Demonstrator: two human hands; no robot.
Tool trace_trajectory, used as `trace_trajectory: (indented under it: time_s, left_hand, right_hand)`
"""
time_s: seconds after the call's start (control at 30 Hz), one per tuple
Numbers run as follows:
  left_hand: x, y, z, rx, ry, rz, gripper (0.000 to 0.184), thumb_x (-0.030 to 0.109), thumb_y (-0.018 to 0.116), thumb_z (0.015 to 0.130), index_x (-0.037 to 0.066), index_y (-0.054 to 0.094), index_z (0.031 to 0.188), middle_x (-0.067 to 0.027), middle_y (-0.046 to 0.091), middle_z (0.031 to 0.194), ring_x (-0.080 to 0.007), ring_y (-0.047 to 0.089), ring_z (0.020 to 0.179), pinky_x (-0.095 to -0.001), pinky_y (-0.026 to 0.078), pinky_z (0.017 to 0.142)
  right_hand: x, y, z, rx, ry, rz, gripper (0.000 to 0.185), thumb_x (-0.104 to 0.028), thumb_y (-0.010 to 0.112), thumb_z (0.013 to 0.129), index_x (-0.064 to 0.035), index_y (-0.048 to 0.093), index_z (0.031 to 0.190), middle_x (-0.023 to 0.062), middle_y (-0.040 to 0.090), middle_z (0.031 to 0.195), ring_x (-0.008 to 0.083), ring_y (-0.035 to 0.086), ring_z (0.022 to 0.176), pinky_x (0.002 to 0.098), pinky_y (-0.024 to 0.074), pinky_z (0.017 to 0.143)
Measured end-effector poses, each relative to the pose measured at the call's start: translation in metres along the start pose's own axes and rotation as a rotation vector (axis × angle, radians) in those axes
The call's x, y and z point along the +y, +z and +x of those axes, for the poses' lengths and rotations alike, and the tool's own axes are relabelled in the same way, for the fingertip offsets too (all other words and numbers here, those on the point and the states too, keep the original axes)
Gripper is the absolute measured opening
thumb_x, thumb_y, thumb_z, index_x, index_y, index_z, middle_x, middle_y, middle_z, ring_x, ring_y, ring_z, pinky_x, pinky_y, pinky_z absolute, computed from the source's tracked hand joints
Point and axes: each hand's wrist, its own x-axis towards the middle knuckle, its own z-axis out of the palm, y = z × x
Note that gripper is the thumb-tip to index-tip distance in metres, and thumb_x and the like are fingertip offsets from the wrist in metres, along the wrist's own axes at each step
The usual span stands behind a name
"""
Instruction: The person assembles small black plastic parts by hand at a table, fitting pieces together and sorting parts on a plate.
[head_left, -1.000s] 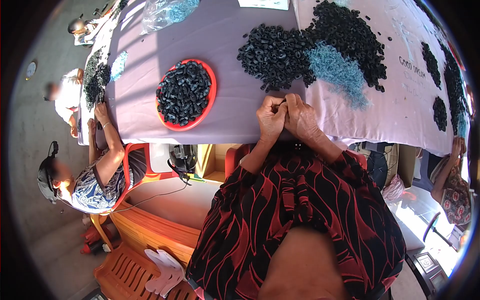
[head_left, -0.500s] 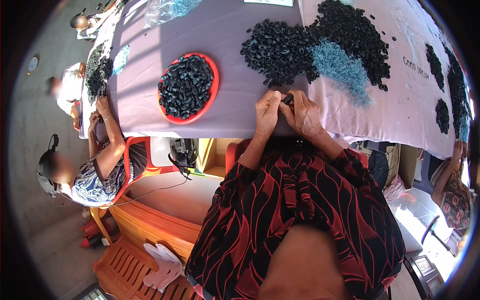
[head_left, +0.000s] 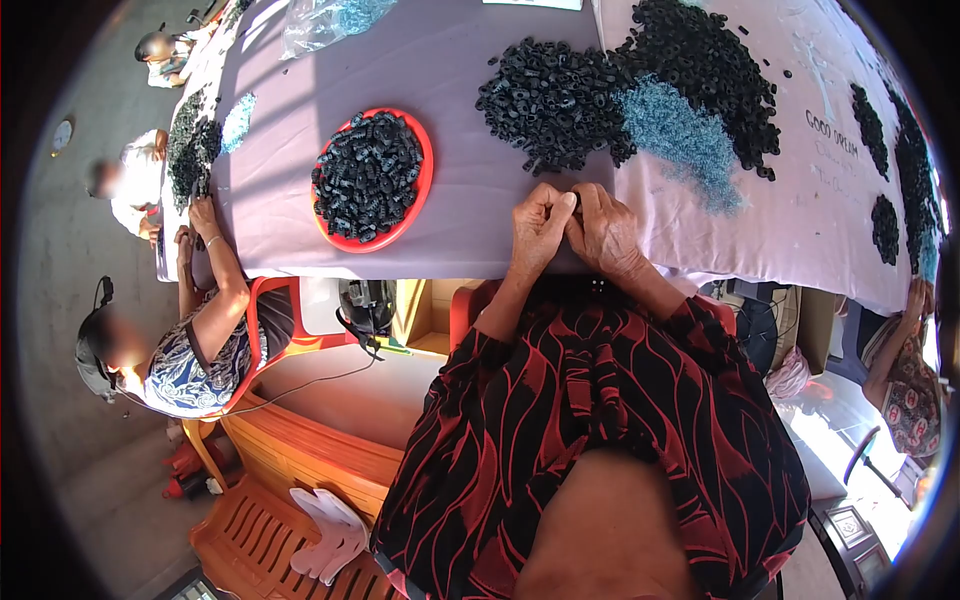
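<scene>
My left hand (head_left: 540, 226) and my right hand (head_left: 606, 230) meet at the table edge, fingertips pinched and almost touching. Between them a sliver of a small black plastic part (head_left: 576, 198) shows, gripped by the right fingers; most of it is covered. What the left fingertips pinch is hidden. Just beyond the hands lies a heap of black ribbed parts (head_left: 550, 105). To its right spread a pile of small clear-blue pieces (head_left: 675, 135) and a second heap of black ring-like parts (head_left: 705, 60).
A red tray (head_left: 428, 185) full of black parts sits left on the cloth-covered table (head_left: 460, 230). A plastic bag (head_left: 320, 30) lies at the back. One co-worker (head_left: 190, 350) sits at left, another (head_left: 905, 390) at far right. White gloves (head_left: 330, 535) rest on an orange chair (head_left: 240, 530).
My fingers have closed further over the black part, so less of it shows. My left thumb now points toward the right hand. The view has shifted slightly.
</scene>
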Motion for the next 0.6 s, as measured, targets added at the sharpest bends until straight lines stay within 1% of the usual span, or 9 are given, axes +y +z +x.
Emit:
trace_trajectory:
  time_s: [0.07, 0.2, 0.3, 0.37, 0.4, 0.47, 0.6]
  left_hand:
    - [0.005, 0.001, 0.001, 0.014, 0.096, 0.098, 0.023, 0.008, 0.047, 0.072, 0.003, 0.038, 0.052, 0.0041, 0.037, 0.05, -0.0018, 0.03, 0.048, -0.0166, 0.026, 0.042]
    - [0.001, 0.0, 0.002, 0.019, 0.151, 0.099, 0.026, 0.012, 0.047, 0.073, 0.004, 0.037, 0.051, 0.0045, 0.036, 0.05, -0.0019, 0.029, 0.048, -0.0169, 0.025, 0.041]
    - [-0.001, 0.0, 0.003, 0.009, 0.178, 0.088, 0.022, 0.009, 0.048, 0.072, 0.003, 0.039, 0.053, 0.0047, 0.037, 0.05, -0.0017, 0.03, 0.048, -0.0166, 0.026, 0.041]
    - [-0.002, 0.002, 0.004, -0.047, 0.127, 0.093, 0.015, 0.006, 0.048, 0.07, 0.002, 0.042, 0.057, 0.0049, 0.038, 0.05, -0.0012, 0.031, 0.049, -0.0156, 0.027, 0.042]
    - [-0.004, 0.002, 0.004, -0.047, 0.127, 0.094, 0.015, 0.006, 0.048, 0.07, 0.002, 0.042, 0.057, 0.0049, 0.038, 0.05, -0.0012, 0.031, 0.049, -0.0156, 0.027, 0.042]
    - [-0.007, 0.003, 0.006, -0.04, 0.115, 0.109, 0.01, 0.002, 0.049, 0.069, 0.002, 0.044, 0.06, 0.0046, 0.039, 0.052, -0.0007, 0.033, 0.049, -0.0146, 0.028, 0.043]
    - [-0.011, 0.005, 0.008, -0.045, 0.137, 0.153, 0.01, 0.002, 0.049, 0.068, 0.002, 0.044, 0.06, 0.0041, 0.04, 0.053, -0.0005, 0.033, 0.049, -0.0146, 0.028, 0.042]
  right_hand:
    - [0.001, 0.001, -0.001, -0.006, -0.002, -0.003, 0.022, -0.014, 0.052, 0.061, -0.0024, 0.04, 0.075, 0.0102, 0.044, 0.064, 0.0263, 0.048, 0.054, 0.0324, 0.0398, 0.046]
    - [0.0, -0.001, 0.001, -0.018, -0.016, -0.012, 0.021, -0.013, 0.051, 0.06, -0.0023, 0.039, 0.074, 0.0103, 0.044, 0.064, 0.0265, 0.048, 0.053, 0.0325, 0.04, 0.046]
    - [0.002, -0.001, 0.0, -0.022, -0.021, -0.02, 0.019, -0.012, 0.051, 0.061, -0.0022, 0.039, 0.074, 0.0105, 0.044, 0.064, 0.0266, 0.048, 0.053, 0.0326, 0.04, 0.046]
    - [0.002, -0.001, 0.001, -0.007, -0.015, -0.013, 0.018, -0.011, 0.05, 0.061, -0.0021, 0.039, 0.073, 0.0106, 0.044, 0.063, 0.0265, 0.048, 0.054, 0.0325, 0.0399, 0.046]
    - [0.003, -0.001, 0.001, 0.009, -0.009, -0.005, 0.017, -0.011, 0.049, 0.061, -0.0021, 0.039, 0.072, 0.0107, 0.043, 0.063, 0.0264, 0.047, 0.054, 0.0325, 0.0399, 0.046]
    - [0.005, -0.002, 0.002, 0.007, -0.018, -0.01, 0.017, -0.01, 0.049, 0.061, -0.0021, 0.039, 0.072, 0.0108, 0.043, 0.063, 0.0263, 0.048, 0.054, 0.0324, 0.0399, 0.046]
    - [0.013, -0.001, 0.001, 0.013, -0.057, -0.004, 0.018, -0.01, 0.049, 0.062, -0.0021, 0.038, 0.073, 0.0109, 0.044, 0.064, 0.026, 0.048, 0.055, 0.0321, 0.04, 0.046]
